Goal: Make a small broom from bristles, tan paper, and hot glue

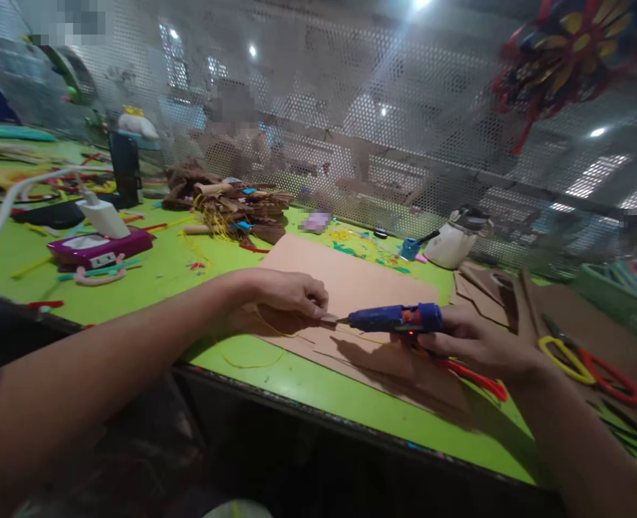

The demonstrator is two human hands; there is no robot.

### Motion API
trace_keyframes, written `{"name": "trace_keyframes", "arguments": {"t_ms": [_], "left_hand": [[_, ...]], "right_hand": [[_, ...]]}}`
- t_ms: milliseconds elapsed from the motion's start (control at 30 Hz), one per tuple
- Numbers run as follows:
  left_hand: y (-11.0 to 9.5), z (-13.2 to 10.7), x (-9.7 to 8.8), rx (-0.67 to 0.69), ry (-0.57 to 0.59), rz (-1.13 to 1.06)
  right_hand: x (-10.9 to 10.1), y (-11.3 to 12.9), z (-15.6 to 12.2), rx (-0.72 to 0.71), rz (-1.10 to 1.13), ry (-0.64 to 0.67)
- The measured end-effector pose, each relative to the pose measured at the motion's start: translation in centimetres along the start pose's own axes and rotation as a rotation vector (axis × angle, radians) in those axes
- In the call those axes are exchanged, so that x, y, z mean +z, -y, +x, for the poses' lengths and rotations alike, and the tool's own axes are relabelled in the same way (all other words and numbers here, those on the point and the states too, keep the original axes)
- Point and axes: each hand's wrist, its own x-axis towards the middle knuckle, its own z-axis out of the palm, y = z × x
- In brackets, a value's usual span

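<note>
My right hand (472, 338) is wrapped round the handle of a blue hot glue gun (377, 319), its nozzle pointing left. The nozzle tip meets a small brown paper piece (329, 321) pinched in the fingers of my left hand (294, 293). Under both hands lies a large sheet of brown paper (350, 270). A thin yellow string (253, 365) loops beneath my left wrist. An orange-red handle (480, 380) shows below my right hand; what it belongs to is hidden.
Scissors with yellow and red handles (566, 358) lie at right, near folded brown paper (480, 291). A purple power strip (99, 248) with a white plug stands at left. Behind are a bundle of brown paper strips (237, 208), a white pouch (455, 241) and a green basket (615, 298).
</note>
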Motion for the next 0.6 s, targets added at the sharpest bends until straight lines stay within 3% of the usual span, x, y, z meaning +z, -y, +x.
{"name": "trace_keyframes", "arguments": {"t_ms": [167,600], "left_hand": [[0.0,0.9,-0.6,-0.01,0.076,0.024],[0.7,1.2,-0.9,0.016,0.084,0.003]], "right_hand": [[0.7,0.2,0.5,-0.038,-0.089,-0.021],[1.3,-0.3,1.1,-0.048,-0.176,-0.038]]}}
